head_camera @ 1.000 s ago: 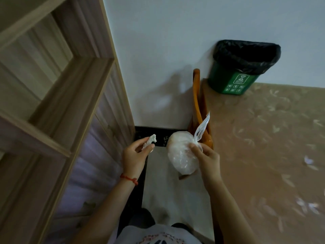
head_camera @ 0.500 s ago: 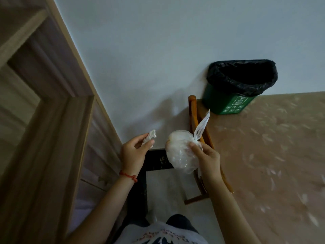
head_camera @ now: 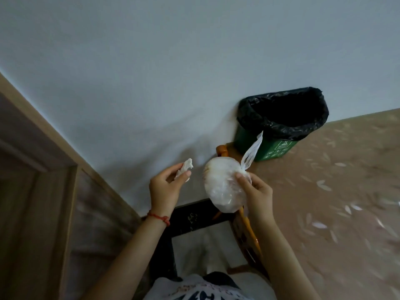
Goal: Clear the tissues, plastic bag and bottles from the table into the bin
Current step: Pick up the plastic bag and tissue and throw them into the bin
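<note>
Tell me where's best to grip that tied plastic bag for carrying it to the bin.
Judging by its shape, pinch the plastic bag at the knotted neck, from its right, where the right hand holds it. The bulging body looks slippery; the twisted neck gives a narrow, firm handle.

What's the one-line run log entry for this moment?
left hand: holds crumpled tissue | right hand: holds knotted plastic bag | green bin: open, black liner, ahead by wall | nothing dropped yet
</note>
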`<state>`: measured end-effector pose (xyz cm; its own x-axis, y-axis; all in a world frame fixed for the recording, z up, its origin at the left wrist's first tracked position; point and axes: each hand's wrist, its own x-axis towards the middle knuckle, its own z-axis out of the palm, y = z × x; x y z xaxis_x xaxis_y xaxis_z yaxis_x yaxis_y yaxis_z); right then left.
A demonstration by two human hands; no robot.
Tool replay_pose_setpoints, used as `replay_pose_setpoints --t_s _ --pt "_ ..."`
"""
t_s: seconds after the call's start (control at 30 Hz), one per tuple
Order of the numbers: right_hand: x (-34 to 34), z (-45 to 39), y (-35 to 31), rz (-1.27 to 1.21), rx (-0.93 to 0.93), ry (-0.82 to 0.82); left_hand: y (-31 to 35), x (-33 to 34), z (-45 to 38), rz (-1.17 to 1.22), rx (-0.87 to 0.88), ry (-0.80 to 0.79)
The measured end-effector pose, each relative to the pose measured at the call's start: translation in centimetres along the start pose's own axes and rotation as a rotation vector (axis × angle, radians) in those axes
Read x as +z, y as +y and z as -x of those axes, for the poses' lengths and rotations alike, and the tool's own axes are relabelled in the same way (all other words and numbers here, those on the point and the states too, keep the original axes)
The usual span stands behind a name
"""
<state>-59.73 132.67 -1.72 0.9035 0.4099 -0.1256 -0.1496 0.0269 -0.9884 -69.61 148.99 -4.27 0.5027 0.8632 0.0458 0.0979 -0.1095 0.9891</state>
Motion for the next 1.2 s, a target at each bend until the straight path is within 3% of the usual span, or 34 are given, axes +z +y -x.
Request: replay_pose_setpoints --t_s 0.47,0.83,1.2 --pt "-6.5 -6.2 -2.7 -0.105 0.017 0.301 2.7 11.6 -7.1 0.011 0.070 -0.321" --pt "-6.8 -7.1 -3.1 -0.214 0.008 0.614 4.4 17.3 -10.9 0.060 0.174 -0.652" --pt "-6.1 -13.2 -7.7 -0.267 -0.068 0.714 4.6 18.9 -14.9 0.105 0.130 -0.699"
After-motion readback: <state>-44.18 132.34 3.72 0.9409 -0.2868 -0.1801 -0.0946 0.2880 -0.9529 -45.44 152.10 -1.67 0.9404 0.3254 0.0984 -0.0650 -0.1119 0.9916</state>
